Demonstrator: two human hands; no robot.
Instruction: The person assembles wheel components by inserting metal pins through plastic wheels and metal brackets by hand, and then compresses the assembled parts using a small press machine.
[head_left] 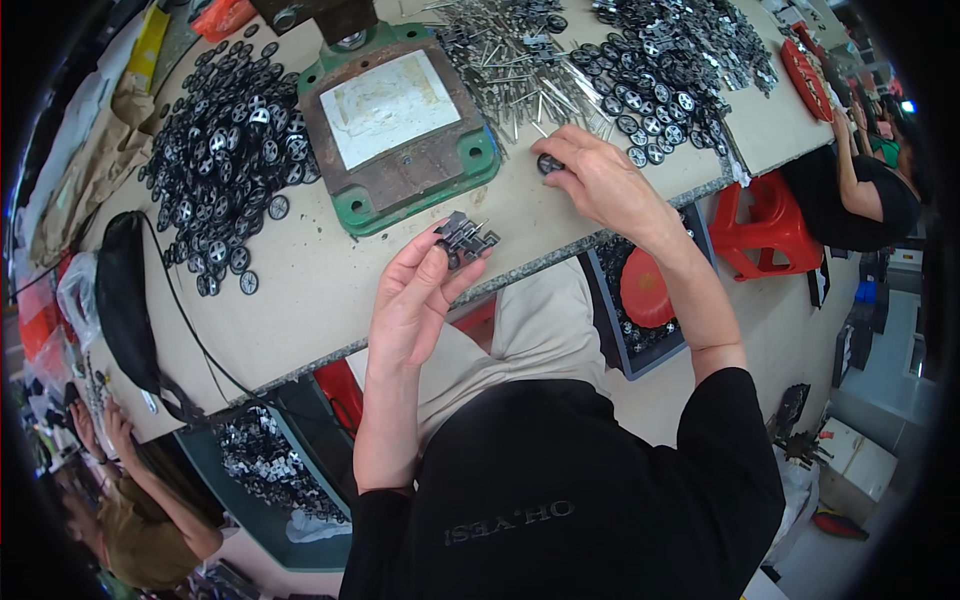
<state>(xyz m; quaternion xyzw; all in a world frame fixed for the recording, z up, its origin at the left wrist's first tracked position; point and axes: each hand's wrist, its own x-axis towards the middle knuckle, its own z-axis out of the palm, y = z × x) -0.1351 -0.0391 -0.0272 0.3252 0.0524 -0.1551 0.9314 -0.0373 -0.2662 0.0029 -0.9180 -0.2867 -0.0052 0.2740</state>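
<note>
My left hand [408, 305] is closed around a small dark grey plastic chassis piece [460, 238], held over the front edge of the table. A thin metal pin sticks out of the piece. Farther right, my right hand [612, 185] pinches a small black wheel [547, 164] between thumb and fingers, just above the tabletop. Beyond that hand lie a heap of thin metal pins [515, 80] and a heap of black wheels with silver spokes [650, 108]. Another big heap of wheels [215, 165] spreads across the table's left part.
A green press base [360, 215] with a pale plate stands between the heaps. Small grey parts [690, 40] pile up at the far right. Bins of parts flank my legs; the right one holds a red dish [648, 288]. A red stool [765, 225] stands right. Other people sit both sides.
</note>
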